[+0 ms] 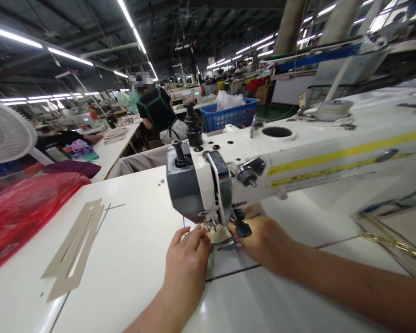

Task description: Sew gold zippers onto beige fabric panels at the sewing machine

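left hand: fingers nearly flat, pressing pale piece | right hand: curled at piece's other edge, grip unclear | tip: hold flat, fingertips clear beneath sewing machine

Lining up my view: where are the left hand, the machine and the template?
left hand (187, 262), head view, back of the hand.
machine (184, 187), head view, grey end cover.
template (60, 279), head view, its lower solid end.
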Demonstrator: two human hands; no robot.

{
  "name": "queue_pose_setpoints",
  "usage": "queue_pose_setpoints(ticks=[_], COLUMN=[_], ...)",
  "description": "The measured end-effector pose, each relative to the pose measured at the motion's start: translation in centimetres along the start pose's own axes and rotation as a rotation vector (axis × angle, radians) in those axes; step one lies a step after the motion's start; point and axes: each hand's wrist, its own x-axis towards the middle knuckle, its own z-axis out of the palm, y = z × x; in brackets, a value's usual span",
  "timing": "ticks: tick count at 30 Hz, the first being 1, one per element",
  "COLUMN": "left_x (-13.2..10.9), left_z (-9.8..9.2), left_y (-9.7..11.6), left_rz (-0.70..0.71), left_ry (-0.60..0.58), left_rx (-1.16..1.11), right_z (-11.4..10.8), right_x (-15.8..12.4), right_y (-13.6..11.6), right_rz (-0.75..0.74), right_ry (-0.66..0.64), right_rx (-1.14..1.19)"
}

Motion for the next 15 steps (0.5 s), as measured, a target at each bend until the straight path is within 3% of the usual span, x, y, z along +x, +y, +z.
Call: queue_pose_setpoints(ticks=[5,11,15], left_x=[-0.12,-0.24,0.11], left_z=[0.21,0.35,0.23], left_y=[-0.04,0.12,0.15], left_rz=[0.016,-0.020,0.015], left_ry=[-0.006,-0.003,-0.002], left_rx=[0.023,0.040,0.032], right_z=[0.19,0.11,-0.17], right_x=[-0.36,-0.61,-0.34], right_y=[0.04,0.12,0.02], right_rz=[-0.074,0.007,-0.095], right_ry=[0.061,0.116,0.126], right_rx=[0.015,0.059,-0.012])
